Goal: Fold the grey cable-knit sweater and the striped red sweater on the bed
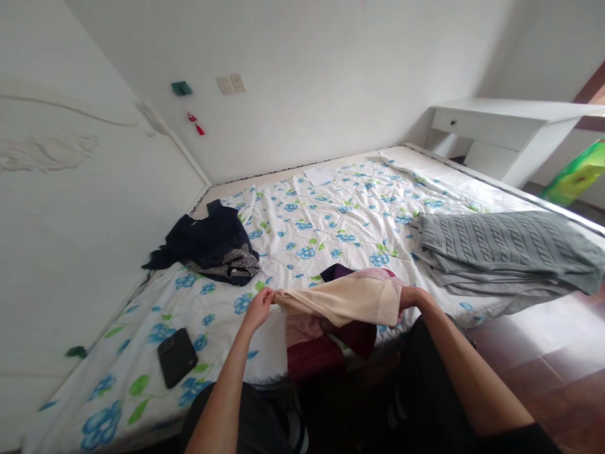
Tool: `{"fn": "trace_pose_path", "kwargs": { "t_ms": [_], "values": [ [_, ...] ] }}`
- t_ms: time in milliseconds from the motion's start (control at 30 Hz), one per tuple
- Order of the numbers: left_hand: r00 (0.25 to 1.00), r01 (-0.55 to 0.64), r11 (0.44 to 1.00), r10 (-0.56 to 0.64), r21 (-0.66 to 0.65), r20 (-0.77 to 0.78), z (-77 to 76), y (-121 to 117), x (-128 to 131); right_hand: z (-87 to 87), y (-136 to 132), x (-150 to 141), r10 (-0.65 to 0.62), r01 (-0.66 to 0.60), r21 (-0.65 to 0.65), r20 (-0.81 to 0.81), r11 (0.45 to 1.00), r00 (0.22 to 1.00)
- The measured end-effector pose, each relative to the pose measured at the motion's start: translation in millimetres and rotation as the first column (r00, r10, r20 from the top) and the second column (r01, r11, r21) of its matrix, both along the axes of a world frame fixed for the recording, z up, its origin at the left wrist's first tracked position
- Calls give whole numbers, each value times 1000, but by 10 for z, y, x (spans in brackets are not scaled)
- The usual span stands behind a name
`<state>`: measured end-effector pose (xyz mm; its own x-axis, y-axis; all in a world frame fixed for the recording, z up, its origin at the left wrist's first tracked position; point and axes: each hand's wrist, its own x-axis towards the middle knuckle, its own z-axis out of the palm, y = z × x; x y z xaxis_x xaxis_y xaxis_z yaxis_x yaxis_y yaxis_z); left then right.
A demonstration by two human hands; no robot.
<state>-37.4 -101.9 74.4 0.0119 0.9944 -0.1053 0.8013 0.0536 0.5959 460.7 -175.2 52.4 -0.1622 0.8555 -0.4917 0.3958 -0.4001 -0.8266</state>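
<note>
Left hand (258, 309): fingers pinched shut on one edge of a cream knit sweater (345, 302)
Right hand (411, 299): closed on the sweater's far end, fingers partly hidden by the knit
Sweater: pulled out between the hands, just above the bed
Below it: maroon-and-pink cloth (314, 356) at the bed's edge — whether it's part of the sweater, I cannot tell
Bed: floral quilt (302, 217) under everything
Nearby: black phone (177, 357) near the left hand; navy clothes (208, 243) beyond it
Farther right: folded grey cable-knit blanket (501, 249) — well apart from the hands
</note>
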Motion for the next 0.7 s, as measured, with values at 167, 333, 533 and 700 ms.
{"fn": "trace_pose_path", "kwargs": {
  "t_ms": [167,333,533,700],
  "values": [
    [909,-417,825,380,381,173,172,89,-174,313,-249,424,175,-292,-240,-413,926,894],
    [855,-513,740,392,435,341,104,141,-229,428,-244,557,89,20,153,-674,988,734],
    [992,-123,992,122,-25,-18,-142,11,-163,322,52,408,-426,622,82,-659,779,620],
    [983,92,972,-123,-215,-136,-281,-56,-227,3,169,389,-525,572,335,-228,748,820]
  ]
}}
